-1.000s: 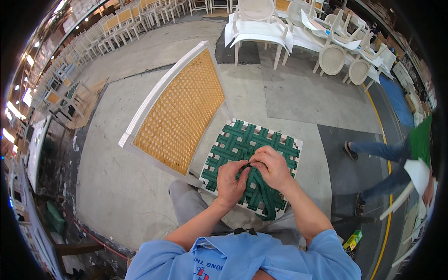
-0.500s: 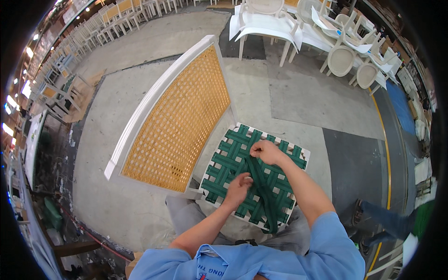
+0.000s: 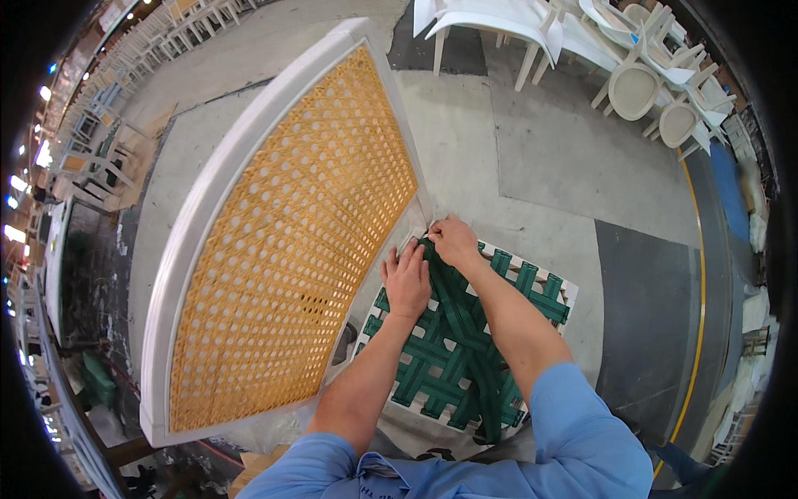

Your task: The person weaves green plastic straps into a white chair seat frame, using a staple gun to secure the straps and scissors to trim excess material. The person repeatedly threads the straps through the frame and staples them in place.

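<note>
A white chair stands before me, with a woven cane backrest (image 3: 291,249) in a white frame on the left and a seat interlaced with green webbing (image 3: 432,366). One loose green webbing strap (image 3: 455,308) runs slantwise over the seat, from the far corner beside the backrest to the near edge. At that far corner my right hand (image 3: 453,243) pinches the strap's end, fingers closed and bent over the seat rim. My left hand (image 3: 407,283) rests just left of it, fingers stretched forward along the seat edge by the strap. Its fingertips are partly hidden.
White chairs, some upturned, are piled at the back right (image 3: 632,83) beside a white-covered table (image 3: 499,21). Rows of chairs (image 3: 179,25) line the far left. A bench (image 3: 56,258) stands at left. Concrete floor (image 3: 573,141) with dark patches and a yellow line (image 3: 701,291) surrounds the chair.
Both hands have moved forward and left, from mid-seat to the far corner by the backrest, the right carrying the strap's end. The view has shifted closer to the chair.
</note>
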Demonstrator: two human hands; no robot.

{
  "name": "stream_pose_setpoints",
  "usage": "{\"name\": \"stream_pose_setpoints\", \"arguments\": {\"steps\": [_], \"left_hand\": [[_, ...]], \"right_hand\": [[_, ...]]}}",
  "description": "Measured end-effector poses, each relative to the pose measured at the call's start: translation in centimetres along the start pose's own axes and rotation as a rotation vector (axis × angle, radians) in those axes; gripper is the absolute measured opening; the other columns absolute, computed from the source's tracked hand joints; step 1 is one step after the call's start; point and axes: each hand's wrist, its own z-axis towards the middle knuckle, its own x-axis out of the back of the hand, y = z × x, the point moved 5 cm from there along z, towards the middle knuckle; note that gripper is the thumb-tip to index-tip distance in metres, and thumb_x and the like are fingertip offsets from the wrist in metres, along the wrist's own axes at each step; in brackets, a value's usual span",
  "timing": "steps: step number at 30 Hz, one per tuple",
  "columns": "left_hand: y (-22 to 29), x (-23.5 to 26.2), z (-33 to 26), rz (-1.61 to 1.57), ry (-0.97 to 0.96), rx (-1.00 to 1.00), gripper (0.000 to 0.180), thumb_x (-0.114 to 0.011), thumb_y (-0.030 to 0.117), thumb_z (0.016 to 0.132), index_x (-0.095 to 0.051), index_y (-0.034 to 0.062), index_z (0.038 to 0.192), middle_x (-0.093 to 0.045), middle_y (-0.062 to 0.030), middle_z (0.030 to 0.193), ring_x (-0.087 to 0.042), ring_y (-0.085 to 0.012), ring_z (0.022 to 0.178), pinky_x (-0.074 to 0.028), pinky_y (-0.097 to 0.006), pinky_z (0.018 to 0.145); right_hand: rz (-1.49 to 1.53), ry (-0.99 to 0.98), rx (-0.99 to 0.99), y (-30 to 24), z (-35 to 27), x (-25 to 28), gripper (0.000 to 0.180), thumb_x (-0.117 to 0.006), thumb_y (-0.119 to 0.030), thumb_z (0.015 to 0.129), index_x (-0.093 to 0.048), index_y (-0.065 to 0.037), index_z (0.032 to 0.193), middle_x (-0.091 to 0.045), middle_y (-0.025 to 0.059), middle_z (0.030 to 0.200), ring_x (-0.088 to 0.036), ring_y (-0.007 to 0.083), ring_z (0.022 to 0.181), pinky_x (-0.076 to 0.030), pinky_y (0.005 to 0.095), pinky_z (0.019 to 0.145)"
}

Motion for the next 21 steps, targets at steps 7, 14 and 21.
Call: {"name": "stream_pose_setpoints", "arguments": {"steps": [7, 14, 21], "left_hand": [[0.0, -1.3, 0.0, 0.230, -0.108, -0.040, 0.046, -0.051, 0.034, 0.098, -0.054, 0.0210, 0.142, -0.046, 0.0028, 0.152, -0.038, -0.0375, 0.140, -0.025, -0.062, 0.112], [0.8, -1.7, 1.3, 0.180, -0.149, -0.060, 0.049, -0.054, 0.037, 0.096, -0.054, 0.0216, 0.142, -0.046, 0.0038, 0.153, -0.039, -0.0384, 0.139, -0.030, -0.060, 0.108], [-0.3, -2.4, 3.3, 0.354, -0.168, -0.067, 0.044, -0.051, 0.039, 0.095, -0.058, 0.0196, 0.135, -0.059, -0.0028, 0.137, -0.058, -0.0345, 0.116, -0.052, -0.053, 0.089]], "right_hand": [[-0.029, -0.011, -0.002, -0.6, 0.6, -0.1, 0.022, -0.067, -0.023, 0.088, -0.071, -0.013, 0.108, -0.064, 0.0116, 0.101, -0.065, 0.0304, 0.096, -0.052, 0.0416, 0.085], [0.850, 0.189, -0.152, 4.4, -4.7, 5.5, 0.034, -0.068, -0.017, 0.093, -0.060, -0.006, 0.125, -0.057, 0.0018, 0.076, -0.057, 0.0105, 0.066, -0.048, 0.0264, 0.058], [0.579, 0.808, -0.546, 18.9, -38.4, 21.5, 0.023, -0.061, -0.018, 0.098, -0.067, -0.001, 0.111, -0.060, 0.0014, 0.077, -0.057, 0.0088, 0.064, -0.046, 0.0261, 0.057]]}}
